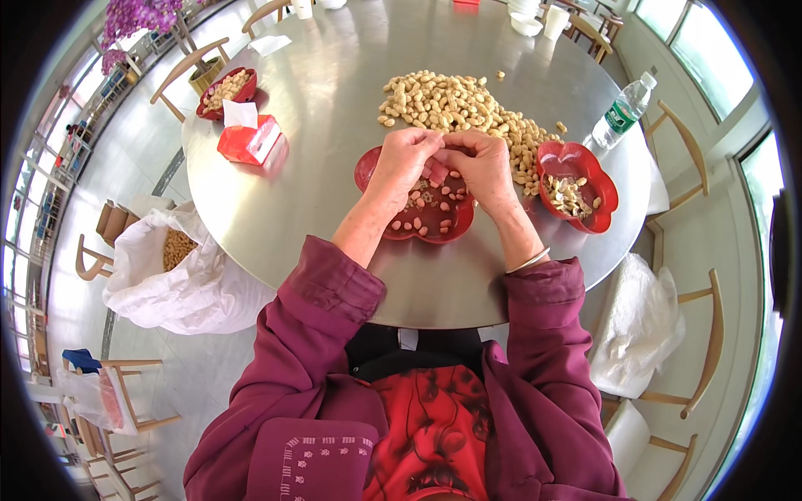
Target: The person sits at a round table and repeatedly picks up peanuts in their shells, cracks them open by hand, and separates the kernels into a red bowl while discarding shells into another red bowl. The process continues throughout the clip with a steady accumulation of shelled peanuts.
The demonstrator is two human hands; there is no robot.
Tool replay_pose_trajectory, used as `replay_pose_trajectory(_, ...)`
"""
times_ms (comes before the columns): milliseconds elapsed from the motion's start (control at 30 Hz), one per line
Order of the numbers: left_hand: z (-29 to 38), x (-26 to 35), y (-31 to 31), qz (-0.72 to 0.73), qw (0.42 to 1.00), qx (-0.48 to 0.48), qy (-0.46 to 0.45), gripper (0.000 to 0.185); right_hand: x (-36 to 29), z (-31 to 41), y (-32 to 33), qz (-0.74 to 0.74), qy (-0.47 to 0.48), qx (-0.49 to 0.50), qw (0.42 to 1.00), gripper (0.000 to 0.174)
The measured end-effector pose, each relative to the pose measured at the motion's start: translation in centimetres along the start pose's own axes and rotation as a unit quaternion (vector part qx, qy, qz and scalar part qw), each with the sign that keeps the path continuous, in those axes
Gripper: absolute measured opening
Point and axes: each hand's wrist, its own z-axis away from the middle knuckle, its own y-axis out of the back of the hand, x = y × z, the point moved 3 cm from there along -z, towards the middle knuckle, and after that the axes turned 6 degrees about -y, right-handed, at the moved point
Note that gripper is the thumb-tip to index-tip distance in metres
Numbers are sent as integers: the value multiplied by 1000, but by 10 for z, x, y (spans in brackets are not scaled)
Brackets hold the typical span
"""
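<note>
My left hand (406, 164) and my right hand (479, 164) meet at the fingertips above a red flower-shaped tray (432, 233). Something small is pinched between them, probably a peanut, but the fingers mostly hide it. Several pink shelled peanuts (417, 223) and small pale bits lie in the tray. Just behind the hands, a large heap of unshelled peanuts (451, 100) spreads on the round metal table (301, 206). To the right of my right hand, another red flower-shaped tray (604, 194) holds broken peanut shells (569, 197).
A plastic water bottle (625, 109) stands at the right. On the left are a red tissue box (252, 143) and a red bowl of peanuts (227, 91). Bowls (525, 25) and cups (556, 24) stand at the far edge. A white sack (188, 294) and wooden chairs surround the table.
</note>
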Motion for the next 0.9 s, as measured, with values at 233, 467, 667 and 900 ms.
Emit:
replay_pose_trajectory(233, -3, 3, 2, 40, 998, -39, 2, 24, 0, 0, 4, -117, -39, -42, 992, 15)
replay_pose_trajectory(467, 2, 11, -3, 21, 999, -45, 7, 27, -1, 1, 3, -180, -67, -50, 980, 15)
replay_pose_trajectory(667, 0, 5, 0, 58, 998, -21, -5, 37, -3, 3, 2, -212, -101, -51, 971, 13)
replay_pose_trajectory(900, 1, 4, 1, 26, 999, -44, 18, 35, -2, 3, 1, -63, -46, 11, 997, 13)
